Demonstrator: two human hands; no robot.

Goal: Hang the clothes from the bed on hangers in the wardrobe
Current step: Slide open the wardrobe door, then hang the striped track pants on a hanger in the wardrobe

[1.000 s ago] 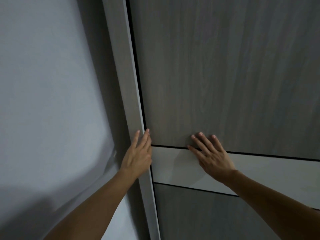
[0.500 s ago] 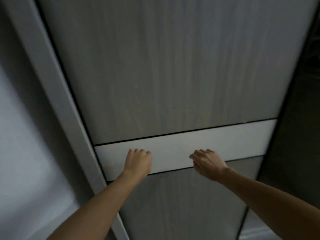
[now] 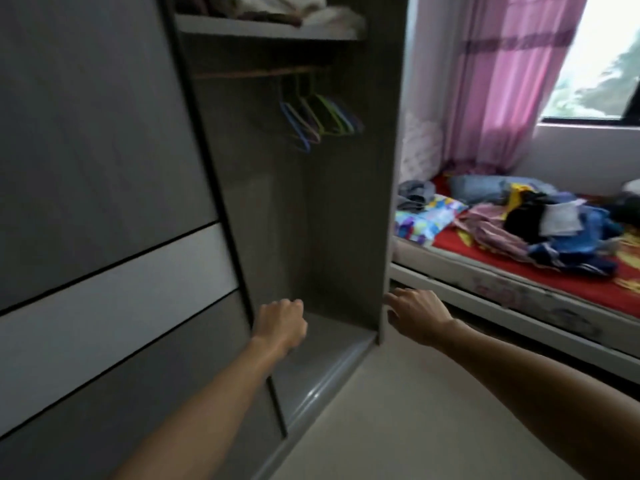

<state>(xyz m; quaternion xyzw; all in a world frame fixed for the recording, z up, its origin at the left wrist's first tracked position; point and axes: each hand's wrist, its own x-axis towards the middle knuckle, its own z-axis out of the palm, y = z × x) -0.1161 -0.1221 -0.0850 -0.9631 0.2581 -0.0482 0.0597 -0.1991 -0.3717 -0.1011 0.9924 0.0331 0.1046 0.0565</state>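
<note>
Hovering nearest, the left grip is clenched on nothing just right of the grey wood-grain sliding door with its white band, and the right grip hangs released beside the wardrobe's side panel. Beyond them, the open grey wardrobe compartment shows bare blue, green and pink plastic hangers on a wooden rail, while the jumbled pile of coloured clothes lies well apart on the red-sheeted bed, so only the opening looks done and all the hanging is left. Half a second earlier both grips pressed that door's white band, and the door hid the compartment.
</note>
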